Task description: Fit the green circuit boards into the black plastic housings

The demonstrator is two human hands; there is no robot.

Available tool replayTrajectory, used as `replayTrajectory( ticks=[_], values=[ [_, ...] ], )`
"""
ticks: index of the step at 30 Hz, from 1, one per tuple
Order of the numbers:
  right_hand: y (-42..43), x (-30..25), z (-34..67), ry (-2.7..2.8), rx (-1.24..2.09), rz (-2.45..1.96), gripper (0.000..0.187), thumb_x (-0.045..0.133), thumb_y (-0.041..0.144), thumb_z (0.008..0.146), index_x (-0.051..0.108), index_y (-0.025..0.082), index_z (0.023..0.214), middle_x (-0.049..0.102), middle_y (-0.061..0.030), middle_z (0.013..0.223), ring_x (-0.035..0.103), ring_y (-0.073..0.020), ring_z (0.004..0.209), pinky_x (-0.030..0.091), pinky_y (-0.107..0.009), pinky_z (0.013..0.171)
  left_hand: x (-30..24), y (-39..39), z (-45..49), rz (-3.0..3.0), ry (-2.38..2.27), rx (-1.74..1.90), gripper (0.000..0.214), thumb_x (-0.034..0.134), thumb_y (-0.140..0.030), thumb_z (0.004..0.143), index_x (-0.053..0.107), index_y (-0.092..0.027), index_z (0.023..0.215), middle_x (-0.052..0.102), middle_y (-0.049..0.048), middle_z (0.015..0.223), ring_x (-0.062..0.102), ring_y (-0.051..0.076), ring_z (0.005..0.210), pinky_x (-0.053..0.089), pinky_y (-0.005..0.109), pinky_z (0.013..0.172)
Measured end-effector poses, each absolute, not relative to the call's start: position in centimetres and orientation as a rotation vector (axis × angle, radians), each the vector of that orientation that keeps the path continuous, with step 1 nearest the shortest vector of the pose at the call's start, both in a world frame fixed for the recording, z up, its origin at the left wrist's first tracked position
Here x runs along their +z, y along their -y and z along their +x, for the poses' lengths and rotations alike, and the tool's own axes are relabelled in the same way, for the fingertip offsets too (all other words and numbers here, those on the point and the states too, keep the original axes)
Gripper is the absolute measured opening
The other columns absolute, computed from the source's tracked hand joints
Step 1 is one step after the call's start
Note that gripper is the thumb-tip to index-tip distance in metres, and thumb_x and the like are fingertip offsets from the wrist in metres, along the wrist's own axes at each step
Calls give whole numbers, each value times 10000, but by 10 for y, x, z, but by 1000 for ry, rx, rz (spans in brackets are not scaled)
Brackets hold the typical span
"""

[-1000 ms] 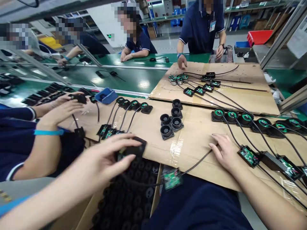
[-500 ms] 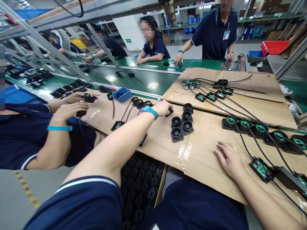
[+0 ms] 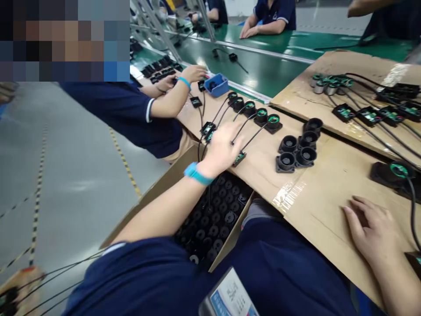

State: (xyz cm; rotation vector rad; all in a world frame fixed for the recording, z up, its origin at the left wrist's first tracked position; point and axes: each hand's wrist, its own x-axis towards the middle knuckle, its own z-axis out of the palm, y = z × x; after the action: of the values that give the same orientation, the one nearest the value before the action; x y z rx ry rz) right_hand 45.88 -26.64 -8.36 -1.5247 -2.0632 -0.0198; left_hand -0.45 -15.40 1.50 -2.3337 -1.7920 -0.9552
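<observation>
My left hand (image 3: 223, 147), with a blue wristband, hovers over the small black cases with green circuit boards (image 3: 208, 130) near the cardboard's front edge. Its fingers look apart and slightly bent, a little blurred, with no held thing visible. Black cables run past it to a row of round black fan housings (image 3: 261, 115) with green boards inside. Another board case (image 3: 239, 158) lies just beside my thumb. My right hand (image 3: 375, 228) rests on the cardboard (image 3: 329, 188), open, fingers loosely spread. Between the hands stands a cluster of bare black fan housings (image 3: 307, 156).
Below the table edge, a carton (image 3: 226, 254) holds many black round parts. A co-worker's arm (image 3: 171, 98) works at left beside a blue bin (image 3: 217, 85). Wired boards (image 3: 370, 115) lie on the raised cardboard at right; a green conveyor (image 3: 250, 57) runs behind.
My left hand has left the dark piece near the fan cluster and come back toward the board cases. My view has swung left; the right hand stays on the cardboard.
</observation>
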Motion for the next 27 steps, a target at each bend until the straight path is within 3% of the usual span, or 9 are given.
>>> replayTrajectory(
  ticks=[4, 5, 7, 9, 11, 13, 18, 22, 27],
  values=[
    [266, -81, 460, 2096, -103, -1568, 366, 524, 500, 992, 682, 195, 1117, 727, -164, 1163, 699, -356, 1052, 504, -519, 935, -42, 298, -117, -1385, 2380, -1474, 342, 435, -429, 1011, 560, -161, 1183, 682, 72, 1063, 666, 149, 841, 551, 300, 812],
    [267, -77, 457, 2110, -127, -1579, 354, 526, 489, 992, 683, 199, 1121, 731, -164, 1153, 700, -361, 1052, 510, -518, 929, -68, 337, -137, -1109, 2548, -1477, 336, 412, -436, 1003, 548, -154, 1127, 676, 56, 967, 643, 137, 737, 544, 278, 723],
    [273, -64, 443, 2138, -149, -1578, 318, 552, 460, 983, 687, 206, 1118, 740, -158, 1105, 703, -369, 1024, 526, -513, 905, -124, 410, -153, -842, 2881, -1135, 301, 349, -398, 988, 541, -169, 1017, 637, 28, 822, 626, 151, 708, 535, 279, 700],
    [283, -48, 416, 2135, -96, -1541, 280, 595, 428, 968, 689, 211, 1117, 739, -150, 1055, 700, -370, 985, 533, -514, 896, -174, 475, -137, -835, 3048, -991, 204, 476, -377, 904, 560, -193, 880, 613, 21, 715, 622, 196, 692, 544, 326, 692],
    [295, -34, 376, 2187, 68, -1400, 243, 631, 397, 958, 683, 219, 1115, 730, -130, 1018, 697, -338, 937, 538, -490, 888, -210, 525, -103, -919, 3159, -900, 150, 618, -352, 790, 576, -210, 807, 626, 32, 738, 633, 226, 728, 559, 365, 730],
    [303, -30, 328, 2331, 305, -1156, 233, 635, 385, 966, 667, 218, 1125, 724, -106, 1015, 695, -288, 911, 545, -434, 871, -233, 559, -71, -1003, 3216, -825, 199, 700, -315, 719, 613, -204, 859, 651, 62, 863, 651, 263, 865, 561, 415, 842],
    [293, -82, 194, 2961, 830, -796, 215, 560, 344, 1008, 685, 178, 1065, 731, -115, 1014, 682, -245, 950, 529, -353, 880, -263, 601, -63, -870, 3221, -657, 492, 679, -330, 822, 516, -137, 1244, 496, 180, 1312, 497, 347, 1283, 426, 557, 1102],
    [258, -150, 111, 3382, 716, -1035, 222, 619, 315, 957, 700, 150, 1082, 728, -151, 1076, 666, -274, 1056, 494, -343, 900, -276, 614, -88, -629, 3248, -562, 582, 630, -388, 898, 375, -120, 1347, 425, 190, 1323, 469, 335, 1297, 427, 551, 1105],
    [220, -214, 71, 3411, 540, -1294, 309, 591, 278, 968, 668, 66, 1179, 668, -244, 1179, 596, -336, 1182, 455, -412, 960, -278, 612, -84, -590, 3326, -479, 554, 638, -464, 904, 407, -158, 1305, 431, 150, 1292, 501, 314, 1256, 468, 495, 1076]
  ],
)
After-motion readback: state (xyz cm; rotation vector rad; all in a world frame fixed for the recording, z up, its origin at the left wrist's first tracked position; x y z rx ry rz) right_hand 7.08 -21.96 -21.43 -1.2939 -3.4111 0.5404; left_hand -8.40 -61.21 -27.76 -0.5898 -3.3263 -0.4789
